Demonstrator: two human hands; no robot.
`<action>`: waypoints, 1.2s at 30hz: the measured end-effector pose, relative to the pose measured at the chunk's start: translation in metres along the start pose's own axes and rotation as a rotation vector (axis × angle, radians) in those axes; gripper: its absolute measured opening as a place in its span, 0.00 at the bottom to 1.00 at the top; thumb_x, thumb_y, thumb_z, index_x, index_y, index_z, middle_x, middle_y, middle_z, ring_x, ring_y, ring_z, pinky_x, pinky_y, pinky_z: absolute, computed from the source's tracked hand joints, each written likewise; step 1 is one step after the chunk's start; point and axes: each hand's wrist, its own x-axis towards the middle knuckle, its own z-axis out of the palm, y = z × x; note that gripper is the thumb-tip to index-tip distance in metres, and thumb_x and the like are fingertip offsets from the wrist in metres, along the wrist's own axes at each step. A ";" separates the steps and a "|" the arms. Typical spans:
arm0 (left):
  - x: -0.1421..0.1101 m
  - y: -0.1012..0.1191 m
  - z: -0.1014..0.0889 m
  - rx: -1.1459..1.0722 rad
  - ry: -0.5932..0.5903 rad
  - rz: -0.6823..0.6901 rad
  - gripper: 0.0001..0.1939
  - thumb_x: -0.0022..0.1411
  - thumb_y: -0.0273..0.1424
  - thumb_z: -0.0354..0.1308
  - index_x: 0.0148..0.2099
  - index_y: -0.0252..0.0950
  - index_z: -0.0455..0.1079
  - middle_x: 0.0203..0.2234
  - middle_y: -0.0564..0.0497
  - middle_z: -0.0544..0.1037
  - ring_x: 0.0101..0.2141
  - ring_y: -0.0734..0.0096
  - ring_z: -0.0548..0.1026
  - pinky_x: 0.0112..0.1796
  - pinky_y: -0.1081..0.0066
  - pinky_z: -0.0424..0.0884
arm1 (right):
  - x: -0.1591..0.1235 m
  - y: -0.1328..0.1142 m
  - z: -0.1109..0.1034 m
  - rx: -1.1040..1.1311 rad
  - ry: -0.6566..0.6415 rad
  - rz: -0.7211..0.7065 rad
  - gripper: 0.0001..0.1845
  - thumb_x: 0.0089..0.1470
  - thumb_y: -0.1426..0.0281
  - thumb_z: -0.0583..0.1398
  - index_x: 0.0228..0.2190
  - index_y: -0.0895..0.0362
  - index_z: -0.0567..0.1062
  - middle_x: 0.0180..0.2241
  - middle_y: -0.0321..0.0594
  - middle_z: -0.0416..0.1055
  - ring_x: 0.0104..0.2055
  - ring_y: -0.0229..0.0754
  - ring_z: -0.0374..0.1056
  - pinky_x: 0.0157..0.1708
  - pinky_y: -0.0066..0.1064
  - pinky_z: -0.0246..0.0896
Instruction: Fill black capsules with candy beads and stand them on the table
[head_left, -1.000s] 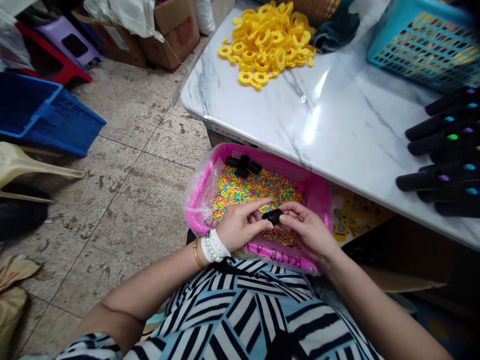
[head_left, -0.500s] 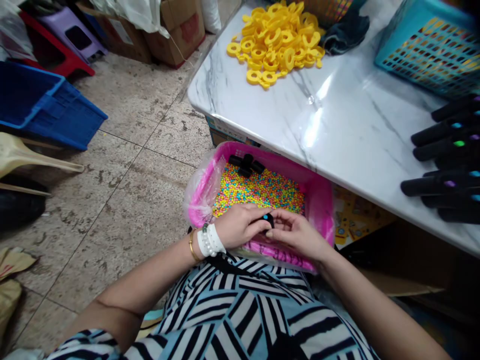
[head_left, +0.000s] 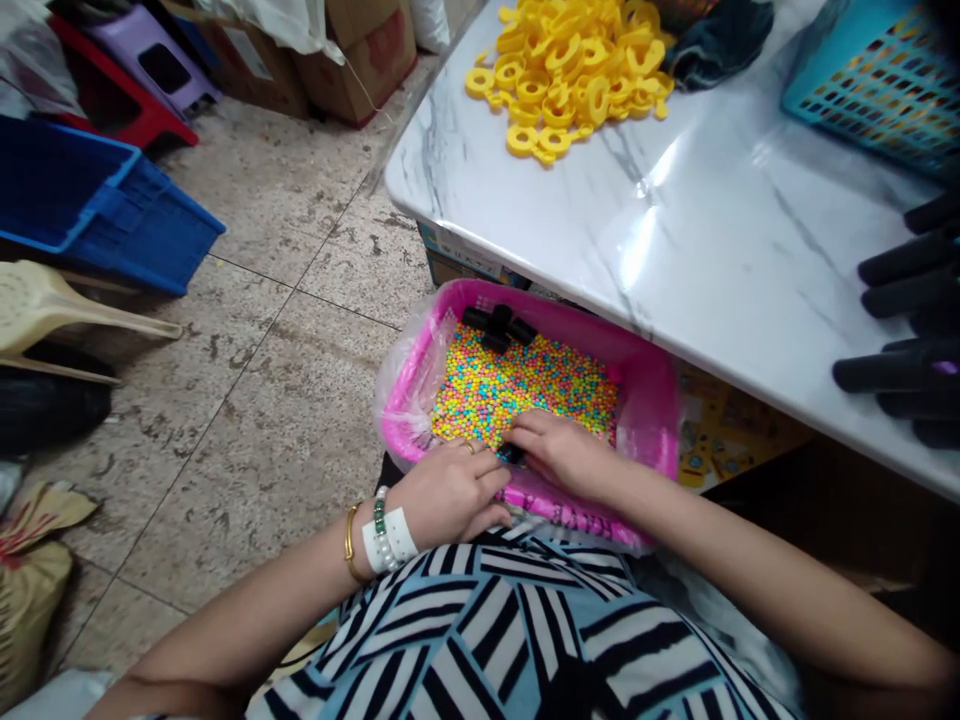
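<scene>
A pink basket (head_left: 646, 400) lined with clear plastic sits against my body, with many small coloured beads (head_left: 480, 390) inside. My right hand (head_left: 566, 452) reaches into its near side, fingers curled over a small black tube (head_left: 512, 453) that is mostly hidden beneath them. On the basket's near left rim lies my left hand (head_left: 450, 488), palm down, its fingers loosely stretched and holding nothing I can see. Several black tubes (head_left: 498, 328) lie together on the beads at the far left end.
A marble-patterned table (head_left: 720, 260) stands beyond the basket. On it are a pile of yellow plastic ring parts (head_left: 570, 75), a teal basket (head_left: 877, 90) and several black tubes (head_left: 900, 375). A blue crate (head_left: 150, 220) and a pale stool (head_left: 67, 310) stand on the floor at left.
My hands were together over the basket around a black piece with a blue dot. They have parted: my left hand moved left onto the rim, my right hand down to the beads.
</scene>
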 end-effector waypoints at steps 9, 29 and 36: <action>0.003 -0.005 -0.003 -0.084 0.042 0.082 0.17 0.67 0.41 0.51 0.49 0.34 0.70 0.38 0.43 0.76 0.41 0.61 0.74 0.42 0.61 0.71 | -0.031 0.009 -0.031 0.685 0.177 0.219 0.16 0.52 0.68 0.65 0.45 0.52 0.78 0.40 0.39 0.77 0.40 0.41 0.72 0.42 0.33 0.67; 0.021 -0.004 -0.021 -0.197 0.255 -0.154 0.12 0.66 0.36 0.55 0.42 0.33 0.74 0.31 0.47 0.76 0.33 0.68 0.74 0.36 0.67 0.71 | -0.023 0.014 -0.024 0.069 0.270 0.073 0.12 0.59 0.76 0.56 0.44 0.56 0.74 0.43 0.47 0.73 0.46 0.45 0.69 0.44 0.37 0.67; 0.008 -0.001 -0.011 -0.148 0.038 -0.063 0.16 0.69 0.37 0.50 0.38 0.35 0.76 0.31 0.47 0.76 0.35 0.67 0.74 0.39 0.66 0.70 | -0.015 0.008 -0.004 -0.316 -0.072 -0.005 0.07 0.62 0.72 0.56 0.39 0.58 0.74 0.38 0.47 0.70 0.40 0.45 0.67 0.37 0.36 0.64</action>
